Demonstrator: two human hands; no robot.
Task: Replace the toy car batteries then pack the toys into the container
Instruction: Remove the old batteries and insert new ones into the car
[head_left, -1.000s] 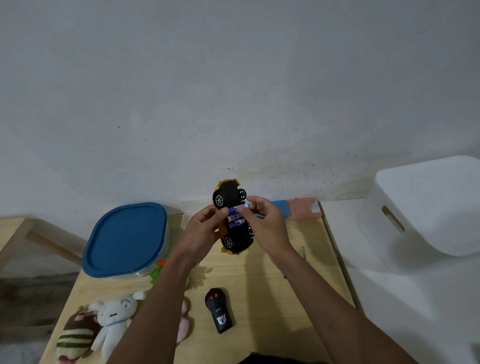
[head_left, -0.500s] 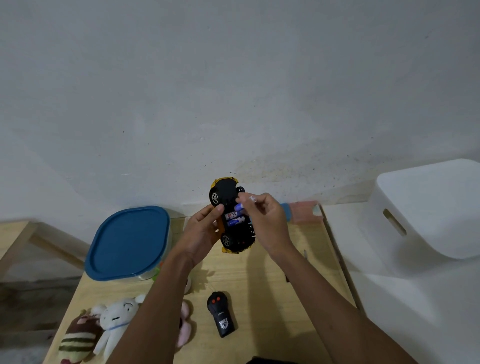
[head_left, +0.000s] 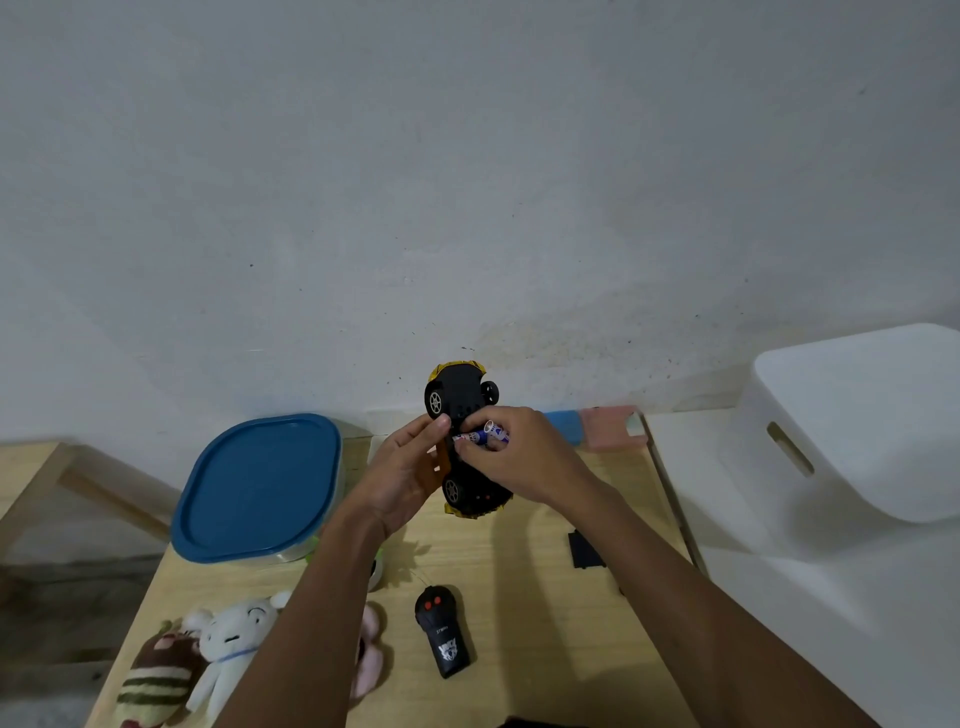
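- The left hand (head_left: 405, 467) is holding the toy car (head_left: 460, 395) belly-up above the far edge of the table (head_left: 519, 597). Its grip is wrapping round the car's left side, with the thumb lying on the black underside.
- The right hand (head_left: 519, 457) is working at the middle of the car's underside. Its grip is clamping fingertips and thumb on a blue-and-white battery (head_left: 491, 431), which is tilting with one end raised.
- The container (head_left: 260, 488) is sitting at the far left corner of the table with its blue lid on, well apart from the car.
- A black remote (head_left: 444, 631) is lying toward the near edge, about midway along.
- Three soft toys are lying at the near left corner: a white plush (head_left: 228, 644), a striped plush (head_left: 156, 680) and a pink plush (head_left: 371, 649) that is partly hiding behind the left forearm.
- A flat black cover (head_left: 584, 551) is lying near the right edge, partly hidden by the right forearm.
- A white bin (head_left: 857, 415) is standing off the table, beyond its right edge.
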